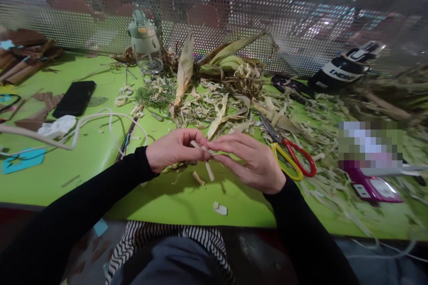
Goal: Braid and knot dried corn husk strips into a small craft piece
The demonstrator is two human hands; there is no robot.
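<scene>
My left hand [179,150] and my right hand [249,160] meet over the near middle of the green table, fingertips pinched together. Between them is a narrow pale strip of corn husk [209,170], one end hanging below the fingers. Fingers hide most of the strip. Just under my hands lies a short cut husk piece [198,178], and nearer the edge a small whitish scrap [220,208]. Right beside my right hand rest scissors [290,153] with one red and one yellow handle. Beyond my fingers a pale husk leaf [219,118] lies on the scraps.
Husk shreds cover the middle and right. A husk bundle [230,60], a clear-based bottle [145,42] and a black bottle [346,69] stand or lie along the perforated metal screen [214,13]. Leftward are a phone [74,99] and a white cable [96,116]; rightward, a purple phone [371,185].
</scene>
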